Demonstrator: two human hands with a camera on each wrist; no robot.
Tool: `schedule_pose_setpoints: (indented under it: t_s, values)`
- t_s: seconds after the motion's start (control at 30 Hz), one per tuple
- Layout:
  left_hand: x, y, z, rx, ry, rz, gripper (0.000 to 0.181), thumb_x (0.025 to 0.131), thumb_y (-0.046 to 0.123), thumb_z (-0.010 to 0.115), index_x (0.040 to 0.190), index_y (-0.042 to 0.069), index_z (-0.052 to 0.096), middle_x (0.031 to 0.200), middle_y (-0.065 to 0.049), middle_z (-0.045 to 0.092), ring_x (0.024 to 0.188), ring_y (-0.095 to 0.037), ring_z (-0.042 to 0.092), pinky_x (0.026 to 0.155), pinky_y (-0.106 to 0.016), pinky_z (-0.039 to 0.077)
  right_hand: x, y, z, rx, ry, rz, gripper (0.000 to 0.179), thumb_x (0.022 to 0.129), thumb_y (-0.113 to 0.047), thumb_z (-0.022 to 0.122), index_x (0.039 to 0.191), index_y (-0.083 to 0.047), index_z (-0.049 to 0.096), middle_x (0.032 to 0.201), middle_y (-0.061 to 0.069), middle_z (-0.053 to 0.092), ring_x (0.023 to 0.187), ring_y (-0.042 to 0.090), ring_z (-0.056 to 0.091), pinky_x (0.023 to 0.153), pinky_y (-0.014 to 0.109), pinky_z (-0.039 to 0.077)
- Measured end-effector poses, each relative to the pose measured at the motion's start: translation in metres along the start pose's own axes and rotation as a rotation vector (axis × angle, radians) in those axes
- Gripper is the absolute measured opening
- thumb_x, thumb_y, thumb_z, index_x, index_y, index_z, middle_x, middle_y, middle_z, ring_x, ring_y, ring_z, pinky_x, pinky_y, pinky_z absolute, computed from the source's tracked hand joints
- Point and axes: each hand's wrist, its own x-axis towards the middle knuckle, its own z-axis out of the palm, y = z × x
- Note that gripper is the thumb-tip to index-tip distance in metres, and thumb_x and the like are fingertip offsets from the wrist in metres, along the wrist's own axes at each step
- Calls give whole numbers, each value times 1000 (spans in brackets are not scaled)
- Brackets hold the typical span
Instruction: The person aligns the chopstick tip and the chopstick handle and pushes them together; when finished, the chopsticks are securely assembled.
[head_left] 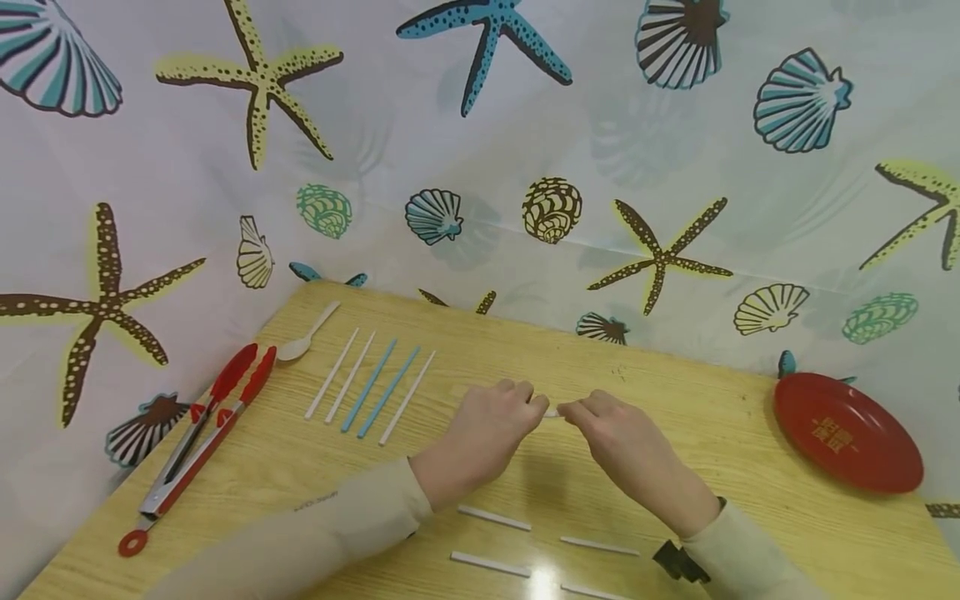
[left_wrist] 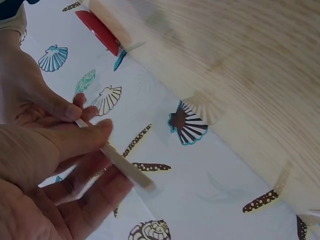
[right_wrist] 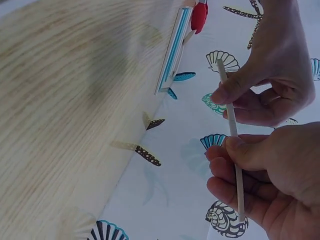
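Gold lettering [head_left: 834, 435] on the red plate [head_left: 881, 454], at three o'clock from the hands, is too small to read, as is the print [head_left: 315, 502] on the left sleeve [head_left: 375, 493]. Left hand [head_left: 487, 429] and right hand [head_left: 622, 437] both pinch one white stick [right_wrist: 232, 124] above the table [head_left: 697, 417], hiding most of it from the head camera. At nine o'clock lie two blue sticks [head_left: 369, 386], three white ones [head_left: 407, 398], a spoon [head_left: 294, 348] and tongs [head_left: 202, 455]; at six, four loose pale sticks [head_left: 495, 517].
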Motion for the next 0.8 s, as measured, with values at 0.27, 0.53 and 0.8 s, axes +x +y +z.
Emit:
schedule_pose_setpoints:
  t_s: [0.27, 0.53, 0.8]
  values:
    - [4, 10, -1, 21, -69, -73, 33, 80, 14, 85, 110, 17, 73, 84, -1, 65, 59, -11, 58, 43, -19, 41, 5, 0, 4, 3, 33, -42, 34, 76, 10, 80, 106, -2, 69, 88, 5, 67, 78, 17, 61, 66, 26, 54]
    - [7, -19, -1, -467, -177, -275, 11, 87, 17, 78, 88, 11, 70, 72, 2, 65, 56, -8, 58, 46, -22, 46, 6, -3, 0, -88, 108, -35, 55, 71, -5, 89, 121, -9, 66, 134, 16, 54, 120, 33, 52, 85, 46, 53]
    - [1, -70, 10, -960, -276, -426, 10, 87, 3, 75, 84, 2, 67, 69, -4, 64, 54, -17, 63, 52, -29, 55, -11, -10, 1, 204, -237, -9, 39, 76, -17, 88, 110, -11, 69, 111, 3, 63, 100, 19, 62, 80, 32, 54]
